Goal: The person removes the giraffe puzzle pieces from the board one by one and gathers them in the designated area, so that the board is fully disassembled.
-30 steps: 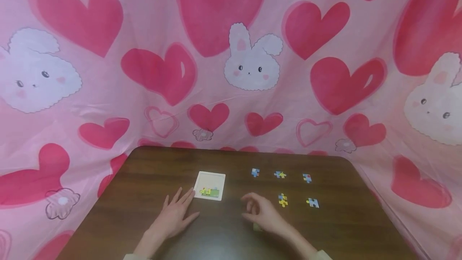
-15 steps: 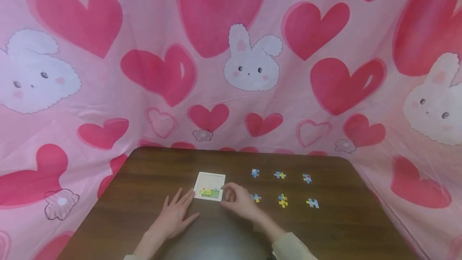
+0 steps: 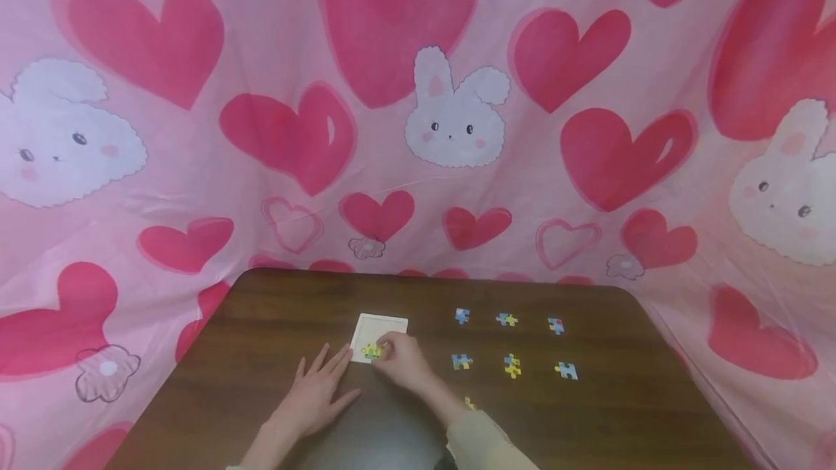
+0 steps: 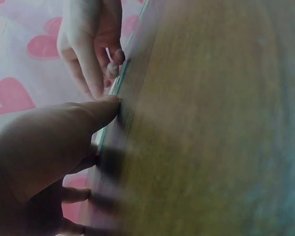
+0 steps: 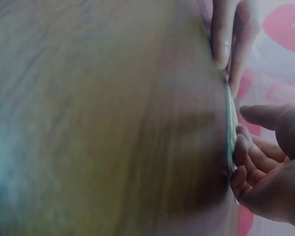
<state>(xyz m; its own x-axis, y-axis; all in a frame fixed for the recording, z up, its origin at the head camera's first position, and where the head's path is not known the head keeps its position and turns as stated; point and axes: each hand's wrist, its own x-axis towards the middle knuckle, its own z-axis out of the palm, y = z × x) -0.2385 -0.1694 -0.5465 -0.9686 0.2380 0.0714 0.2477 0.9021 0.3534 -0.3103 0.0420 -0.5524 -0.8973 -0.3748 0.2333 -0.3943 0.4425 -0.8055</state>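
A white square puzzle tray lies on the dark brown table in the head view. Yellow and green puzzle pieces show along its near edge, partly covered by my right hand. That hand's fingers are bent down at the tray; in the right wrist view its thumb stands apart from the curled fingers. Whether a piece is between them is hidden. My left hand rests on the table, fingers spread, fingertips at the tray's left edge.
Loose puzzle pieces lie in rows to the right: a blue-white one, a yellow-blue one and several more. A yellow piece is partly hidden by the right sleeve. A pink curtain with hearts surrounds the table.
My right hand has moved left from beside the loose pieces to over the tray, uncovering the piece it hid. The left hand has stayed in place.
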